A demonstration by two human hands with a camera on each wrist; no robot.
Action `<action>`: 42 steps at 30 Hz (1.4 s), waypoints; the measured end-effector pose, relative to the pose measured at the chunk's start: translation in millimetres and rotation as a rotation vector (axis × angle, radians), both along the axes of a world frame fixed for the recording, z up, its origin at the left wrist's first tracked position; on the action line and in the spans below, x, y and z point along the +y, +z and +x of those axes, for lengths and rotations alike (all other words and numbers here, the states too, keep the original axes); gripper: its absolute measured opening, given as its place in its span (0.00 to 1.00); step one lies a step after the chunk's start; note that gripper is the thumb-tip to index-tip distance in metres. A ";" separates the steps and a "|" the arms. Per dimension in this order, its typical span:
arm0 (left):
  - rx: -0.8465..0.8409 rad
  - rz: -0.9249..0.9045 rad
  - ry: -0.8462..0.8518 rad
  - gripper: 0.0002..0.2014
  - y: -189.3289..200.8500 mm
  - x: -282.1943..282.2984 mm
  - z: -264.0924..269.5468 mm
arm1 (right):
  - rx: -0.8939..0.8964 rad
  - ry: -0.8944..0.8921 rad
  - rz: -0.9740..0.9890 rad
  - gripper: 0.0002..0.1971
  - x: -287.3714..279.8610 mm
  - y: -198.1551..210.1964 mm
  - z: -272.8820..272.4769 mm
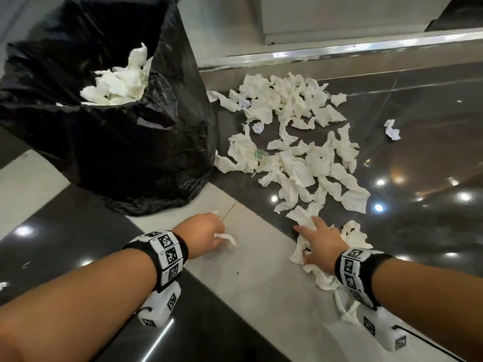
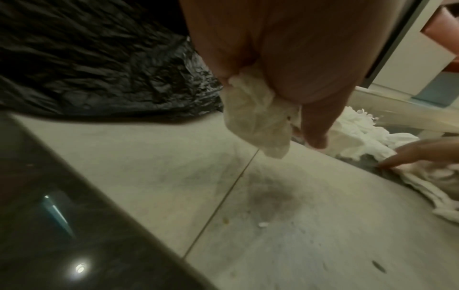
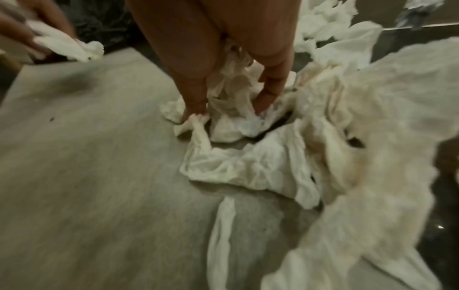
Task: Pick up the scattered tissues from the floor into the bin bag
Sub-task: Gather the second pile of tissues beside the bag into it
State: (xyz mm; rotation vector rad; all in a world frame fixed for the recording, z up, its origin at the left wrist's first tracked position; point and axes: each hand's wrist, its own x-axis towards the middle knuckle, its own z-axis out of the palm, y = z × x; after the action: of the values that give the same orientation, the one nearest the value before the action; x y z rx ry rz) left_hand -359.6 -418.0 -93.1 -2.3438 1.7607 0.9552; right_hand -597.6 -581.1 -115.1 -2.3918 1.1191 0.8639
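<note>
A black bin bag (image 1: pixel 136 142) stands open at the upper left, with several crumpled white tissues (image 1: pixel 117 84) inside. Many more white tissues (image 1: pixel 295 142) lie scattered on the dark floor to its right. My left hand (image 1: pixel 209 235) hovers above the pale tile below the bag and grips a crumpled tissue (image 2: pixel 255 115) in its curled fingers. My right hand (image 1: pixel 317 241) reaches into the near end of the scatter, and its fingers (image 3: pixel 270 88) close around a bunch of tissues (image 3: pixel 233 109) on the floor. More tissue (image 1: pixel 326 278) lies under my right wrist.
A raised metal-edged step (image 1: pixel 339 52) runs behind the scattered pile. A lone crumpled tissue (image 1: pixel 392 130) lies apart at the right. The floor has a pale tile strip (image 1: pixel 261 283) between glossy dark tiles (image 1: pixel 431 218).
</note>
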 end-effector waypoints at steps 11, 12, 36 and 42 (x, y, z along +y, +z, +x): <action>-0.159 -0.018 -0.041 0.16 21.1 26.0 5.7 | -0.446 -0.209 0.118 0.15 -30.0 54.7 49.6; -0.158 -0.029 -0.045 0.14 22.3 23.9 4.3 | -0.471 -0.248 0.110 0.14 -33.4 63.4 46.9; -0.236 0.075 -0.151 0.12 32.6 28.5 -6.8 | -0.355 -0.159 0.043 0.06 -27.5 47.6 -23.5; -0.276 0.116 -0.148 0.12 38.5 46.2 1.5 | 0.064 0.241 0.007 0.23 -6.7 7.2 -22.6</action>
State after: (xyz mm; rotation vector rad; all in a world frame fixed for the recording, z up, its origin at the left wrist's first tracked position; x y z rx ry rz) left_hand -358.1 -371.8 -54.6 -2.1207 1.6926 0.6579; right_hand -620.2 -587.8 -108.0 -2.5452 0.8596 1.0258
